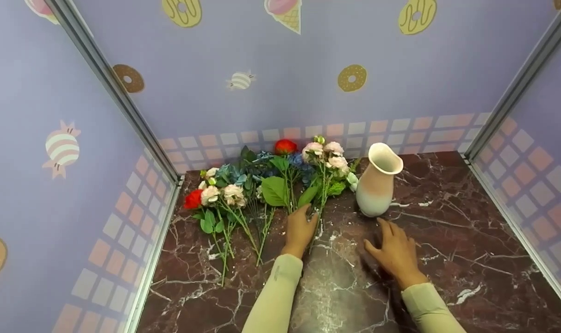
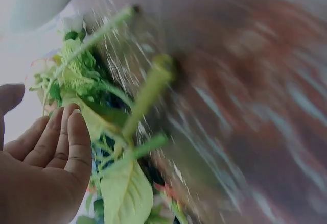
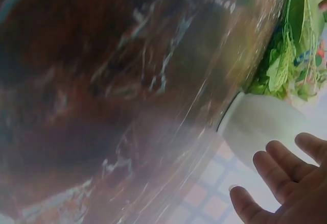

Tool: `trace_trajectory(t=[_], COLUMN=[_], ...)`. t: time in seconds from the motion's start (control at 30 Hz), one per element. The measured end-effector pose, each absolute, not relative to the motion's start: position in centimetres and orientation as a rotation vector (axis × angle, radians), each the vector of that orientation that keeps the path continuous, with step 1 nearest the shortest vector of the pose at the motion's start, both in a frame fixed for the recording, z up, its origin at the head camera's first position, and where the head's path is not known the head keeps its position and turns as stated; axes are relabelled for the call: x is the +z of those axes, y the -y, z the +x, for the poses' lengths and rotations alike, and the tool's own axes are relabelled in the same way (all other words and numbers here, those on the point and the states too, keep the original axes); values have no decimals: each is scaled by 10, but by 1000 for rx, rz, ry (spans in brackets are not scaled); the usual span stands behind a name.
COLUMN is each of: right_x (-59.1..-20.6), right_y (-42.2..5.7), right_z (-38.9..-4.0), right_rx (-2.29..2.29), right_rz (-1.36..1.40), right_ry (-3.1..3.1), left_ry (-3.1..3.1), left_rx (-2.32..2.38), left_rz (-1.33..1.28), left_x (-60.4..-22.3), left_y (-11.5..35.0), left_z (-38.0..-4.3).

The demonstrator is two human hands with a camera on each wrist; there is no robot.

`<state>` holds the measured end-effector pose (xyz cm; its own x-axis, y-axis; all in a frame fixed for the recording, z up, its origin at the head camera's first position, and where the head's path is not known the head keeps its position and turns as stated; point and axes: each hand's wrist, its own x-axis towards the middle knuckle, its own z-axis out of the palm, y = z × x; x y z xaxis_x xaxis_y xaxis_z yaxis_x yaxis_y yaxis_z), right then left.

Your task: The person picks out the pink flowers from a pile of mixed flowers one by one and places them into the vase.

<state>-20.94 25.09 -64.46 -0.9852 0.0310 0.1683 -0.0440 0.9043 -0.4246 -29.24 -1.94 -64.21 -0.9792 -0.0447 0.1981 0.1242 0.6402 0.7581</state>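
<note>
My left hand (image 1: 300,230) reaches low over the flower stems (image 1: 324,194), its fingertips close to a green leaf (image 1: 308,196). In the left wrist view its fingers (image 2: 76,142) are extended and the thumb stands apart, with cut stem ends (image 2: 153,89) just beyond them. The right hand (image 1: 394,252) is spread above the table in front of a pink-and-white vase (image 1: 375,192), holding nothing. That vase stands upright with its flared mouth upward. In the right wrist view the vase's lower body (image 3: 260,124) shows just past the spread fingertips.
Flowers lie along the back of the marbled table (image 1: 447,222): pale pink blooms (image 1: 337,163), a red bloom (image 1: 286,146), blue blooms (image 1: 232,175). At the left lie another red bloom (image 1: 193,199) and cream blooms (image 1: 234,195), stems toward me. Patterned panels (image 1: 299,92) enclose three sides.
</note>
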Motion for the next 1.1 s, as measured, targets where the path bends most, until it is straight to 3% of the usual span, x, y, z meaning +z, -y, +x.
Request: trace_trajectory(t=[0.47, 1.1], right_x=[-652, -654], right_y=[-235, -235], right_z=[-203, -199], right_rx=[686, 602], right_rz=[82, 95], right_ry=[2803, 2833], left_ry=[2747, 2779], left_rx=[-1346, -1820], left_rz=[-65, 198], left_x=[-619, -616], left_y=[-6, -30], left_z=[-352, -380])
